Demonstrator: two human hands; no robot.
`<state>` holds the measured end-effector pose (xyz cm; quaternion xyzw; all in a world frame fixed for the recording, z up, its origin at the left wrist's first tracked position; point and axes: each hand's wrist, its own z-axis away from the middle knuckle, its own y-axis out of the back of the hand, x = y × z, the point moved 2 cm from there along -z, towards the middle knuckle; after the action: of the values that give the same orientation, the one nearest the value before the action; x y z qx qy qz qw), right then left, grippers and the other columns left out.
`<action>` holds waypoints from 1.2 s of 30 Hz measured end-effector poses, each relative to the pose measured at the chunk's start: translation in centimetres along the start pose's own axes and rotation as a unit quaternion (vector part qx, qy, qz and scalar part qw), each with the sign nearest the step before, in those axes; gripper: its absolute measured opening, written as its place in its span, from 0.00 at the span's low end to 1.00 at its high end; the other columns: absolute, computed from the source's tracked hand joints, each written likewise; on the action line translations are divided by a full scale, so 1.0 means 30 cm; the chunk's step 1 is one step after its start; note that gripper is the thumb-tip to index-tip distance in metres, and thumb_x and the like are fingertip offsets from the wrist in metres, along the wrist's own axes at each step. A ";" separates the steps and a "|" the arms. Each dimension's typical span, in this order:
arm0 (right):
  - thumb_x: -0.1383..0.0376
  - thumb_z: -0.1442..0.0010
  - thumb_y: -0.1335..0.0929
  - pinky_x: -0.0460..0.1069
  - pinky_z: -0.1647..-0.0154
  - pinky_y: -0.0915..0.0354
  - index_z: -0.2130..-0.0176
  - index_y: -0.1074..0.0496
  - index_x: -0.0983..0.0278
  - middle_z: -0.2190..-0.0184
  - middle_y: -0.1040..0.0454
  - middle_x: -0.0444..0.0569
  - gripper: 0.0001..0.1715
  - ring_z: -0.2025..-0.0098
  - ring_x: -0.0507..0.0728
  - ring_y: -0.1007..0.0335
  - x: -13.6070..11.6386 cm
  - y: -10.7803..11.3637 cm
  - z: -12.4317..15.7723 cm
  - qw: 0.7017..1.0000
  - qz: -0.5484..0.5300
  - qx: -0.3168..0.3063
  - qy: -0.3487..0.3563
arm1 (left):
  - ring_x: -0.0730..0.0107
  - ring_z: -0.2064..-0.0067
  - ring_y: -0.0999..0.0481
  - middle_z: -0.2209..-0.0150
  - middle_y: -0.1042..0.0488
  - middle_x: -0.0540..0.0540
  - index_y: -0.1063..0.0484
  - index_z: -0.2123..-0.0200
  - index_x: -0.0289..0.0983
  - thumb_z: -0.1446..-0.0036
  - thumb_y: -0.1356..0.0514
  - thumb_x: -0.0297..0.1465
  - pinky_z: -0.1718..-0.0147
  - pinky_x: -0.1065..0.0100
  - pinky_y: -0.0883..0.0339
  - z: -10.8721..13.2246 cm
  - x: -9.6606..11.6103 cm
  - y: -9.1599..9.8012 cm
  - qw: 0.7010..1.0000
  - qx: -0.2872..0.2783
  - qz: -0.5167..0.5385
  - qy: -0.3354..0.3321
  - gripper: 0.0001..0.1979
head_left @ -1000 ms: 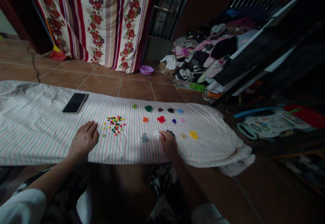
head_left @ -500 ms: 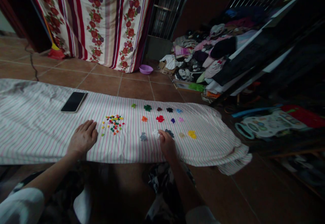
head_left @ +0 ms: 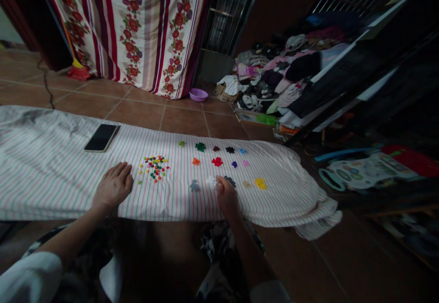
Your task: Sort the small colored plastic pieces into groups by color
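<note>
My left hand (head_left: 115, 185) lies flat on the striped cloth (head_left: 61, 175), fingers stretched out, just left of a mixed heap of small coloured pieces (head_left: 156, 168). My right hand (head_left: 227, 197) is closed, its thumb and forefinger pinched at the edge of a white pile (head_left: 211, 182); whatever they pinch is too small to make out. A dark grey pile (head_left: 230, 181) is partly hidden behind that hand. Around it sit single-colour piles: blue-grey (head_left: 194, 185), beige (head_left: 246, 184), yellow (head_left: 260, 183), red (head_left: 217, 161) and orange (head_left: 195, 161).
A phone (head_left: 102, 137) lies on the cloth at the left. Farther back are green (head_left: 200, 147), black (head_left: 230, 150) and light blue (head_left: 243, 151) piles. Beyond the cloth, a purple basin (head_left: 198, 94) stands on the tiled floor beside heaped clothes (head_left: 277, 72).
The view has shifted slightly. My right hand stays pinched at the white pile, and my left hand rests in the same place.
</note>
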<state>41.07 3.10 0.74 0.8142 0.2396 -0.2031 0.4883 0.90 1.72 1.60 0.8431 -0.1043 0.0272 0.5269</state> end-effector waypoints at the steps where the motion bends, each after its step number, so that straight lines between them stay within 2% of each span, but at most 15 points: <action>1: 0.66 0.39 0.43 0.55 0.52 0.32 0.55 0.25 0.67 0.60 0.23 0.57 0.22 0.57 0.59 0.28 -0.003 0.001 -0.002 1.000 0.004 0.003 0.004 | 0.52 0.41 0.33 0.47 0.27 0.34 0.31 0.48 0.34 0.40 0.53 0.33 0.42 0.49 0.40 0.000 0.001 0.000 1.000 -0.001 -0.007 -0.001 0.21; 8: 0.66 0.40 0.43 0.57 0.52 0.32 0.57 0.25 0.68 0.60 0.25 0.58 0.22 0.56 0.60 0.30 -0.045 0.018 -0.015 0.998 0.020 0.022 0.062 | 0.53 0.41 0.32 0.46 0.27 0.33 0.29 0.50 0.30 0.39 0.55 0.33 0.41 0.53 0.40 -0.002 0.005 -0.004 0.999 0.011 -0.034 0.006 0.22; 15: 0.67 0.38 0.42 0.55 0.50 0.32 0.58 0.24 0.64 0.60 0.25 0.54 0.20 0.55 0.58 0.29 -0.148 -0.001 -0.040 0.989 -0.009 -0.023 0.144 | 0.54 0.40 0.33 0.45 0.28 0.35 0.29 0.48 0.31 0.38 0.55 0.33 0.40 0.53 0.41 -0.004 0.005 -0.004 1.000 -0.004 -0.029 0.012 0.22; 21: 0.70 0.38 0.42 0.53 0.49 0.31 0.57 0.23 0.63 0.61 0.25 0.52 0.20 0.55 0.56 0.28 -0.269 -0.093 -0.094 0.978 -0.061 -0.070 0.189 | 0.53 0.40 0.33 0.45 0.28 0.34 0.29 0.48 0.31 0.39 0.54 0.33 0.40 0.52 0.43 -0.004 0.005 -0.007 1.000 -0.006 -0.009 0.021 0.22; 26: 0.70 0.38 0.40 0.52 0.51 0.31 0.56 0.23 0.63 0.61 0.24 0.51 0.19 0.56 0.56 0.29 -0.367 -0.192 -0.131 0.957 -0.083 -0.157 0.230 | 0.54 0.40 0.33 0.45 0.28 0.35 0.29 0.48 0.33 0.39 0.53 0.33 0.40 0.52 0.42 -0.003 0.002 -0.010 1.000 0.002 -0.010 0.025 0.21; 31: 0.71 0.37 0.38 0.52 0.50 0.33 0.56 0.23 0.63 0.61 0.24 0.51 0.17 0.56 0.56 0.30 -0.439 -0.275 -0.147 0.941 -0.069 -0.208 0.256 | 0.53 0.40 0.33 0.45 0.28 0.34 0.29 0.48 0.31 0.39 0.54 0.33 0.40 0.52 0.42 -0.003 0.004 -0.010 1.000 -0.006 -0.019 0.024 0.22; 36: 0.71 0.38 0.36 0.52 0.50 0.34 0.55 0.22 0.59 0.60 0.27 0.51 0.16 0.55 0.57 0.32 -0.492 -0.321 -0.160 0.938 -0.032 -0.238 0.249 | 0.54 0.40 0.33 0.45 0.28 0.37 0.30 0.47 0.34 0.39 0.53 0.33 0.41 0.52 0.41 -0.002 0.008 -0.011 0.999 0.006 -0.014 0.029 0.21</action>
<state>24.01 8.48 4.47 0.6906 0.4210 0.0535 0.5856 1.21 1.89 1.38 0.8465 -0.0767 0.0451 0.5250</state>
